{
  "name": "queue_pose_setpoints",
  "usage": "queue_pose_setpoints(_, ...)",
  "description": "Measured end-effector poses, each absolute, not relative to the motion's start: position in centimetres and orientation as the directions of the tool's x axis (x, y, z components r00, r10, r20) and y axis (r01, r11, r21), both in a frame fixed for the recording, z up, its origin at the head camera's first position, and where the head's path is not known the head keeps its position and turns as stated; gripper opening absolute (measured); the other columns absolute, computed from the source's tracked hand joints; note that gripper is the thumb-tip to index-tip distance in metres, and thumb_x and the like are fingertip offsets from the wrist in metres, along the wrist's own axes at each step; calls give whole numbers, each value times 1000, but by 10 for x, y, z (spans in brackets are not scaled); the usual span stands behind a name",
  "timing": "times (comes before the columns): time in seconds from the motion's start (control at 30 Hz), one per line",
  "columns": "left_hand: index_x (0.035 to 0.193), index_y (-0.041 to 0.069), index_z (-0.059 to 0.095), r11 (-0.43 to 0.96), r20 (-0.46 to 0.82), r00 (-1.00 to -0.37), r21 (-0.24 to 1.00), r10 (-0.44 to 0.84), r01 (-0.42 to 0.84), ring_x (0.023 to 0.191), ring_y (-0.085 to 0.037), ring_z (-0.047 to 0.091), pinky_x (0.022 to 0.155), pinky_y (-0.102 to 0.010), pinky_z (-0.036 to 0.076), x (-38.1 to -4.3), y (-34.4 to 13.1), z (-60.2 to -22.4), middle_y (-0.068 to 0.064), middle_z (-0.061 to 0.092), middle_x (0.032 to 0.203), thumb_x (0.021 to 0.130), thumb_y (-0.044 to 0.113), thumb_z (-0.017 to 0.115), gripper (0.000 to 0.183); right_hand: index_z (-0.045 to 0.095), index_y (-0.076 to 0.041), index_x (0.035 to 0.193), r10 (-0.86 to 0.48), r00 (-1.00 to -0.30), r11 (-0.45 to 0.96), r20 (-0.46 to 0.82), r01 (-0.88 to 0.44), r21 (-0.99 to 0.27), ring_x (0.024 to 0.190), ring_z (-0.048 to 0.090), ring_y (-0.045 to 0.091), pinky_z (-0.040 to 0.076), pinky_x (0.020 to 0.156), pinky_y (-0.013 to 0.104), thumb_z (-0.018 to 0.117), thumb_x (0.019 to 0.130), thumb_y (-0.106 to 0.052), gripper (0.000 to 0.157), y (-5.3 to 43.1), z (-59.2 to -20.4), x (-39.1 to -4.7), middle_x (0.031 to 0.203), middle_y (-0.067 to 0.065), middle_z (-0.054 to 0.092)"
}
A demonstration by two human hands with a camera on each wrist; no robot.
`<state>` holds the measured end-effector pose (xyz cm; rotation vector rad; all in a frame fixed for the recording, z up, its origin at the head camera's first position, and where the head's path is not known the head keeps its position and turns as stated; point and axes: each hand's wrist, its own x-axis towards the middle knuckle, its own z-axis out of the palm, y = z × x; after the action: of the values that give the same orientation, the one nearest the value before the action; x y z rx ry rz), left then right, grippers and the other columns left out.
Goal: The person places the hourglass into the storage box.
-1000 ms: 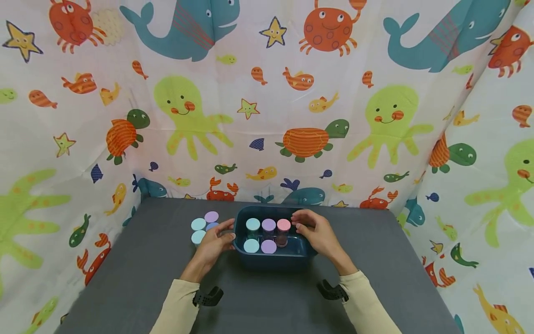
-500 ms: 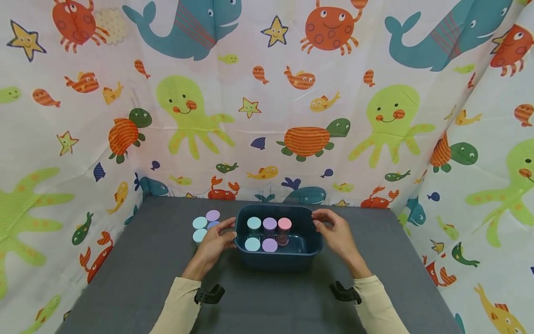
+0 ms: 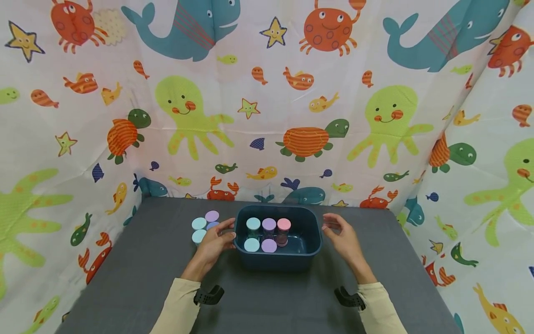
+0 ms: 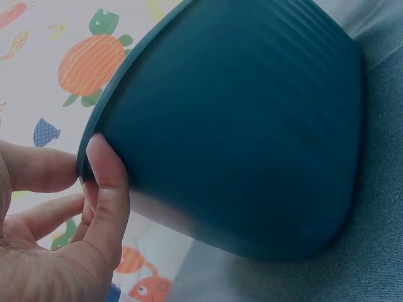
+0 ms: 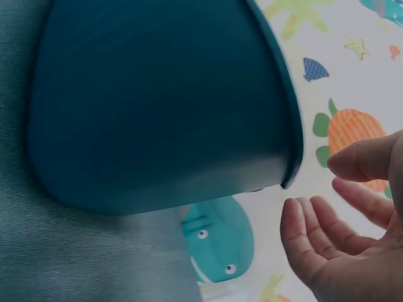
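A dark blue plastic bin [image 3: 277,263] stands on the table at centre in the head view. Inside, toward its left, are several small clear jars with coloured lids: light blue [image 3: 252,224], purple [image 3: 269,224] and pink [image 3: 283,225] at the back, with light blue and purple in front. My left hand [image 3: 212,242] pinches the bin's left rim between thumb and fingers, as the left wrist view shows close up [image 4: 69,233]. Off the bin's right end, my right hand [image 3: 345,241] hangs with relaxed fingers, holding nothing; a gap separates it from the rim in the right wrist view.
Left of the bin, beside my left hand, several more lidded jars stand in a cluster, with light blue [image 3: 199,223], purple [image 3: 212,216] and blue lids. A sea-animal curtain [image 3: 267,93] encloses the grey table [image 3: 275,301] behind and at the sides.
My right hand has moved right, from over the inside of the bin, past its right rim, to beside it. The left hand keeps its hold, and the jars stay put.
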<state>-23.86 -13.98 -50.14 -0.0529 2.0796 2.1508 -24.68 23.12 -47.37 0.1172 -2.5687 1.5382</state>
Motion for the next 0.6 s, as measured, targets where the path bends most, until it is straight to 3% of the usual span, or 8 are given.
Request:
queue_pose_setpoints(0.1,142,10,50,-27,-127,-988,991,83,-130,92,-26,62,73,-28,57,-239,-138,-502,-15,49,135,95,3,57,48,54,-7,134,4,-995,428,102,-90,-899,114,61,29,53,85,20,60,97,-12,38,233,-479,-246,132,18,58)
queue_pose_setpoints(0.3,144,6,47,-27,-100,-990,994,98,-103,96,-31,61,73,-27,57,-237,-139,-501,-20,47,135,95,3,56,50,49,-7,139,-17,-1000,332,-8,2,-943,109,63,21,57,90,40,56,99,-15,42,233,-482,-247,131,21,57)
queue_pose_setpoints(0.6,144,8,48,-35,-113,-988,993,101,-117,93,-19,61,73,-25,56,-238,-139,-502,-18,46,137,96,3,56,49,49,-4,141,-45,-994,233,-96,83,-969,106,59,18,55,82,25,57,99,-17,44,232,-487,-246,134,22,53)
